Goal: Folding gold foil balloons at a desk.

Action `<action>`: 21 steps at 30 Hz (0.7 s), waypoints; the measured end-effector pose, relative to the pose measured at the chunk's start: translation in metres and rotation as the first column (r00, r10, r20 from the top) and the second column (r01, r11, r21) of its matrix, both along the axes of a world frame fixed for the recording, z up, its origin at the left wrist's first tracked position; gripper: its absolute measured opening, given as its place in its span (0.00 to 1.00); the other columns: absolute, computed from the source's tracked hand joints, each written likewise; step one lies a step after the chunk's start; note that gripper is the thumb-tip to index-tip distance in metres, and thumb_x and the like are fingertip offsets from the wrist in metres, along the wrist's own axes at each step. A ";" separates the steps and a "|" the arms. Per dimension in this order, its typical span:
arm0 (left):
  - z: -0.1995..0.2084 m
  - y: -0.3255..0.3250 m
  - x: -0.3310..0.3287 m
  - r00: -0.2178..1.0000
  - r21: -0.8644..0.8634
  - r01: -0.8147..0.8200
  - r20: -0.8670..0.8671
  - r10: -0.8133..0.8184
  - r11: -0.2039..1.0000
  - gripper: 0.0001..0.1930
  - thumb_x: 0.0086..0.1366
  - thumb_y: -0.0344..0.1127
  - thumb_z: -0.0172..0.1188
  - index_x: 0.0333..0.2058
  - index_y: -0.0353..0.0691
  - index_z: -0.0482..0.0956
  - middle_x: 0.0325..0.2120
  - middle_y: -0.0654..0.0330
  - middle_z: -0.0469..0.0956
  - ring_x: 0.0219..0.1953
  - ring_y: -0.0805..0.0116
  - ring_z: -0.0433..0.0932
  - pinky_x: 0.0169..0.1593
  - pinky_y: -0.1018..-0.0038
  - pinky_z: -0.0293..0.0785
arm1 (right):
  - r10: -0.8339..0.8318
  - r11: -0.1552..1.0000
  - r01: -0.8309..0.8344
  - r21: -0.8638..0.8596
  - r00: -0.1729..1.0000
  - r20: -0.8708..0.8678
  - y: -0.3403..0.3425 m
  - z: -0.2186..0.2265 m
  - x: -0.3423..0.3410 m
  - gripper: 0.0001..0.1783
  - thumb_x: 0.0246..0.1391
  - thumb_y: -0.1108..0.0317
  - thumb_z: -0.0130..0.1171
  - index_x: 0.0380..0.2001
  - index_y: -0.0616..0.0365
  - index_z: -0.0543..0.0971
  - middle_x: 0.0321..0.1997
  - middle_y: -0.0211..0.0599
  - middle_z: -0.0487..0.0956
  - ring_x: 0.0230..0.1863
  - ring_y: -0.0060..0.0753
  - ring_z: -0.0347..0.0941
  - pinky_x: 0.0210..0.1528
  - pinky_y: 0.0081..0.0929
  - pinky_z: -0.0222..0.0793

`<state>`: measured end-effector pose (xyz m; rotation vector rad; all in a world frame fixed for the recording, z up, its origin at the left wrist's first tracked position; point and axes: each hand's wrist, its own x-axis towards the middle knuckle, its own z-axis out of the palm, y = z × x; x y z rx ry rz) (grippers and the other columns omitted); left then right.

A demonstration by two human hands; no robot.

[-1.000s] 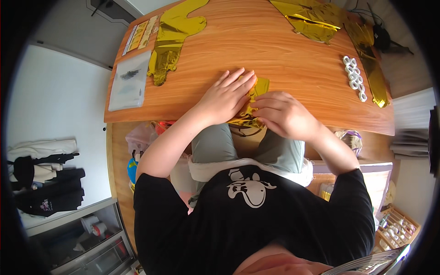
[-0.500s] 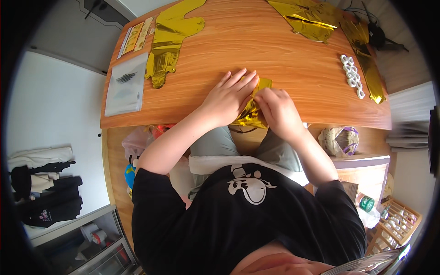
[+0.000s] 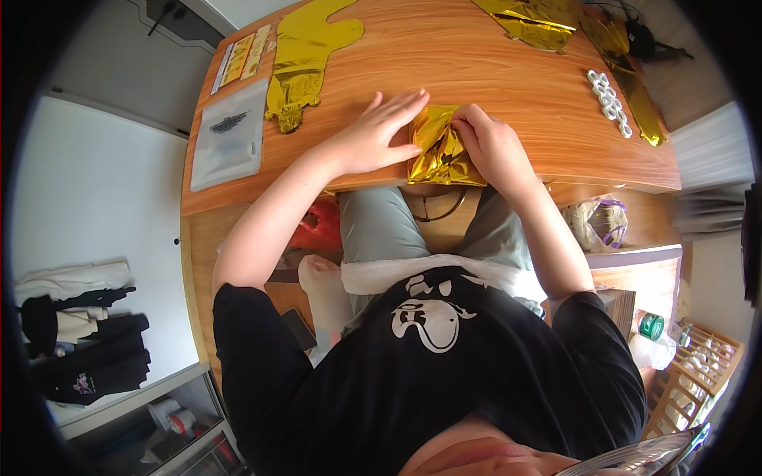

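A folded piece of gold foil (image 3: 441, 151) lies at the near edge of the wooden table (image 3: 476, 71), partly over the edge. My left hand (image 3: 373, 135) lies flat on the table with its fingers spread, touching the foil's left side. My right hand (image 3: 492, 143) pinches the foil's upper right part with bent fingers.
A long flat gold foil balloon (image 3: 302, 59) and a clear plastic bag (image 3: 228, 135) lie at the table's left. More gold foil (image 3: 532, 17) lies at the far side. A row of white rings (image 3: 609, 101) and a gold strip (image 3: 639, 107) are at the right. A bag (image 3: 595, 224) sits on a lower shelf.
Both hands stayed on the gold foil and folded it into a flatter, squarer packet. My right hand shifted onto its upper right part. The view also tilted slightly.
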<state>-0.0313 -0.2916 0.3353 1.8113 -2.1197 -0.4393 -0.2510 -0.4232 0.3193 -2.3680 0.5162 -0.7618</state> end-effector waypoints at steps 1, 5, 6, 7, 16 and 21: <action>-0.004 0.005 0.005 1.000 0.019 -0.013 0.015 0.013 1.000 0.45 0.69 0.55 0.61 0.75 0.42 0.49 0.77 0.49 0.46 0.79 0.56 0.42 0.78 0.51 0.36 | 0.001 1.000 -0.001 -0.002 1.000 -0.002 0.001 0.000 0.001 0.07 0.67 0.67 0.57 0.42 0.59 0.77 0.32 0.52 0.82 0.35 0.58 0.80 0.37 0.44 0.75; -0.011 0.015 0.008 1.000 0.037 0.012 0.028 -0.013 0.999 0.45 0.68 0.51 0.64 0.75 0.45 0.51 0.77 0.52 0.47 0.79 0.56 0.42 0.78 0.49 0.34 | -0.017 1.000 0.017 0.006 1.000 -0.010 0.003 0.000 0.003 0.07 0.67 0.67 0.56 0.42 0.59 0.77 0.31 0.53 0.82 0.35 0.58 0.80 0.37 0.44 0.74; -0.010 0.014 0.007 0.999 0.043 0.010 0.046 -0.012 0.999 0.45 0.67 0.52 0.64 0.75 0.46 0.52 0.77 0.53 0.47 0.79 0.55 0.42 0.78 0.49 0.34 | -0.025 0.999 0.025 0.023 1.000 -0.018 0.003 0.000 0.003 0.07 0.67 0.67 0.56 0.42 0.59 0.77 0.31 0.53 0.82 0.35 0.59 0.80 0.37 0.44 0.74; -0.009 0.012 0.007 0.998 0.049 0.009 0.065 -0.012 0.999 0.45 0.66 0.53 0.64 0.75 0.47 0.53 0.77 0.53 0.48 0.79 0.54 0.42 0.78 0.48 0.34 | -0.025 0.999 0.025 0.021 1.000 -0.017 0.003 0.001 0.003 0.07 0.67 0.67 0.56 0.42 0.59 0.77 0.31 0.53 0.82 0.35 0.59 0.80 0.37 0.44 0.74; -0.003 -0.016 0.020 0.984 0.033 0.052 0.171 -0.057 0.998 0.40 0.69 0.46 0.61 0.76 0.52 0.52 0.77 0.59 0.48 0.79 0.57 0.42 0.78 0.47 0.34 | -0.169 0.986 0.169 0.005 0.985 -0.028 -0.005 -0.003 0.010 0.08 0.67 0.66 0.55 0.41 0.59 0.76 0.32 0.54 0.82 0.35 0.60 0.80 0.37 0.45 0.74; -0.007 -0.010 0.023 0.993 0.110 0.086 0.074 -0.094 0.990 0.40 0.70 0.44 0.60 0.76 0.51 0.52 0.78 0.62 0.47 0.79 0.61 0.40 0.78 0.49 0.32 | -0.192 0.981 0.192 -0.020 0.981 -0.020 -0.007 -0.006 0.012 0.08 0.67 0.66 0.55 0.41 0.59 0.76 0.31 0.54 0.82 0.35 0.61 0.79 0.36 0.47 0.74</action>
